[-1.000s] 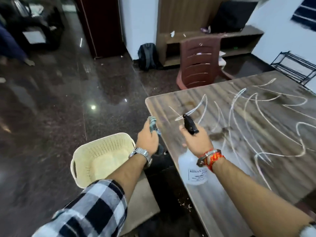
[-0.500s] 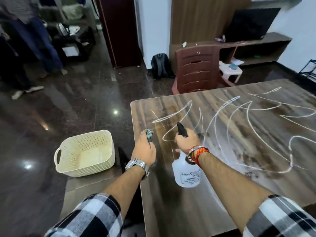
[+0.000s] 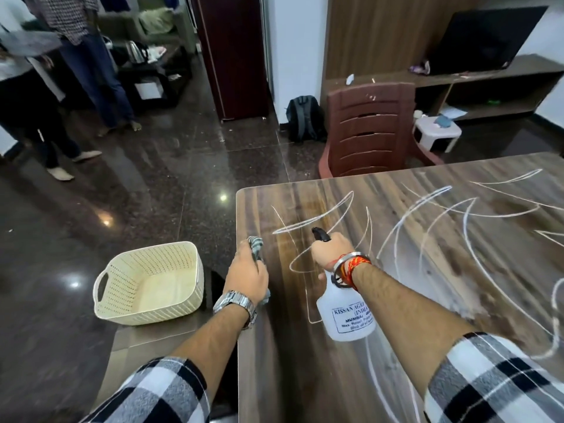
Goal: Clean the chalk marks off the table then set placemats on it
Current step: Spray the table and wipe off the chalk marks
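Observation:
The brown wooden table (image 3: pixel 305 377) fills the lower right, and white chalk marks (image 3: pixel 427 215) loop across most of its top. My left hand (image 3: pixel 247 276) is closed around a grey checked cloth (image 3: pixel 255 245) at the table's left edge. My right hand (image 3: pixel 331 250) grips the black trigger head of a white spray bottle (image 3: pixel 346 315), held just above the table with its nozzle pointing away from me over the near chalk loop. No placemats are in view.
A cream perforated basket (image 3: pixel 146 285) stands on a low surface left of the table. A brown plastic chair (image 3: pixel 369 132) sits at the table's far edge, with a backpack (image 3: pixel 305 117) and white stool (image 3: pixel 436 132) behind. Two people stand far left on the glossy dark floor.
My view has shifted so the table sits more to the right and the basket further left. Both hands keep their grips, holding cloth and bottle over the table's left end.

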